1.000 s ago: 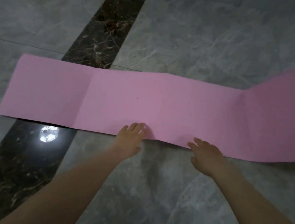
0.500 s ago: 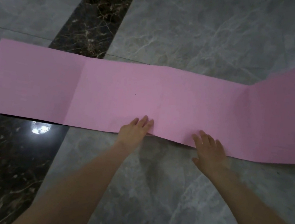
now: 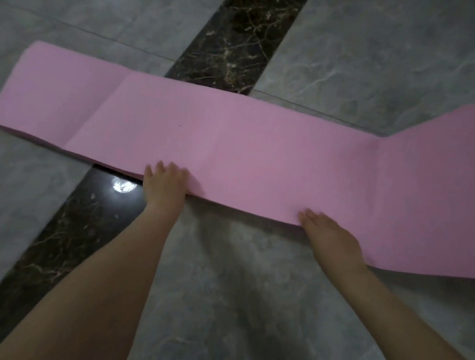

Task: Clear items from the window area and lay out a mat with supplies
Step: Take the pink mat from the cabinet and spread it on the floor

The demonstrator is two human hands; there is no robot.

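Where the two bare forearms reached out over the grey marble floor (image 3: 243, 315), both hands met the near long edge of the pink folding mat (image 3: 262, 159). The left hand (image 3: 167, 184) lay over that edge with its fingers (image 3: 160, 167) nearly straight and flat on the pink surface, pressing rather than gripping. The right hand (image 3: 332, 240) sat further along the same edge, palm down, fingers extended toward the left and resting against the mat; whether any fingertip was tucked beneath the edge could not be told. The mat lay on the floor just beyond the hands, unfolded lengthwise but apparently doubled across its width, a second layer showing along the near edge at the left. Its long axis ran left to right across the view, the left end squared off on the grey tile, the right end angling up and away out of frame past a crease. It crossed the dark veined marble strip (image 3: 242, 31), which ran from near left to far right beneath it. Judging from the creases, the panels could spring back or hump at the folds if released early, and on so glossy a floor the whole mat might slide when pushed. No supplies were in view.
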